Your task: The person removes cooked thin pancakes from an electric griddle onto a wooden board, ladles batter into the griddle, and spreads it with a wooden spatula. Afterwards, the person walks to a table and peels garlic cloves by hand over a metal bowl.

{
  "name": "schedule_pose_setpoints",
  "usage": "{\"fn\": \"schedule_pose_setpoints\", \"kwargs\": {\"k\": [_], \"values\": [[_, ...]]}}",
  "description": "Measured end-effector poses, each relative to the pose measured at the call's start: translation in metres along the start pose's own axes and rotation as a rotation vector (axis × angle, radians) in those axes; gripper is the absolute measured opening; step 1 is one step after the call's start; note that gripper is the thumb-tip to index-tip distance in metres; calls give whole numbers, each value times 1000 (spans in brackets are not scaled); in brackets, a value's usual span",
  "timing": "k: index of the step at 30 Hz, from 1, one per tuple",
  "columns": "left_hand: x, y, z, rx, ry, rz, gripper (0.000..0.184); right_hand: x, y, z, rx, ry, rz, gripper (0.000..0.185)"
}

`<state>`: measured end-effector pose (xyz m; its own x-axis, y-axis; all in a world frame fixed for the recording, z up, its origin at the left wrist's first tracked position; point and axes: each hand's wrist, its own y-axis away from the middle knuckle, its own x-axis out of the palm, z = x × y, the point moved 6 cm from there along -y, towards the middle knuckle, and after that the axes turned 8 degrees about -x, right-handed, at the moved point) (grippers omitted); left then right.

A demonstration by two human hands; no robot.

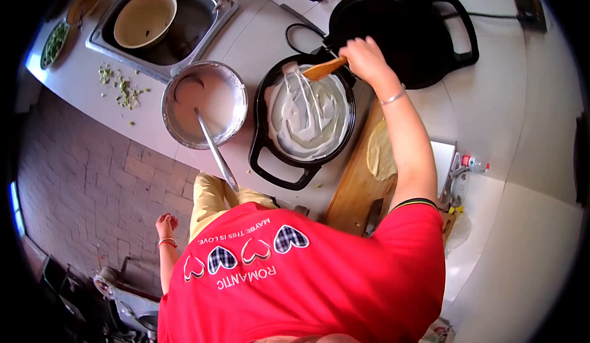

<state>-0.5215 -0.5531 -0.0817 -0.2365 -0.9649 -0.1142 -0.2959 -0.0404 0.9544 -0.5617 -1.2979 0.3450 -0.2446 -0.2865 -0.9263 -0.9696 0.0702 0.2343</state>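
Observation:
My right hand grips a wooden spatula, its blade at the upper edge of a round black electric pan. White batter lies spread across the pan in uneven swirls. The pan's black lid is folded open behind it. Left of the pan stands a metal bowl of pale batter with a metal ladle leaning in it. Away from the counter, my left hand hangs low at my side, its fingers curled; whether anything is in them is too small to tell.
A sink at the upper left holds a cream basin. Chopped green bits lie on the counter near a dish of greens. Right of the pan, a flatbread rests on a wooden board. A bottle lies farther right.

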Motion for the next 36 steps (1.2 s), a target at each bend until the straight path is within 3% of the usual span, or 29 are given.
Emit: {"fn": "schedule_pose_setpoints", "kwargs": {"k": [4, 6, 8, 13, 17, 20, 25, 30, 36], "values": [[0, -4, -37, 60, -85, 21, 14, 45, 83, -4, 556, -598, -5, 19], [2, 0, -57, 63, -120, 8, 14, 98, 102, 8, 670, -1034, -99, 25], [6, 0, -75, 84, -167, 24, 15, 164, 102, 21, 605, -1265, -239, 29], [26, 16, -113, 116, -237, 44, 14, 163, 68, 36, 566, -1082, -208, 29], [43, 26, -124, 135, -276, 74, 15, 160, 65, 19, 644, -1107, -53, 30], [45, 27, -120, 125, -278, 84, 15, 189, 78, -8, 628, -1044, -145, 28], [37, 24, -104, 73, -332, 46, 20, 208, 129, -28, 767, -1131, -114, 25], [26, 16, -90, 60, -290, 88, 13, 209, 178, -26, 866, -1162, -193, 25], [34, 24, -98, 81, -284, 115, 11, 181, 146, 7, 736, -1189, -294, 25]]}}
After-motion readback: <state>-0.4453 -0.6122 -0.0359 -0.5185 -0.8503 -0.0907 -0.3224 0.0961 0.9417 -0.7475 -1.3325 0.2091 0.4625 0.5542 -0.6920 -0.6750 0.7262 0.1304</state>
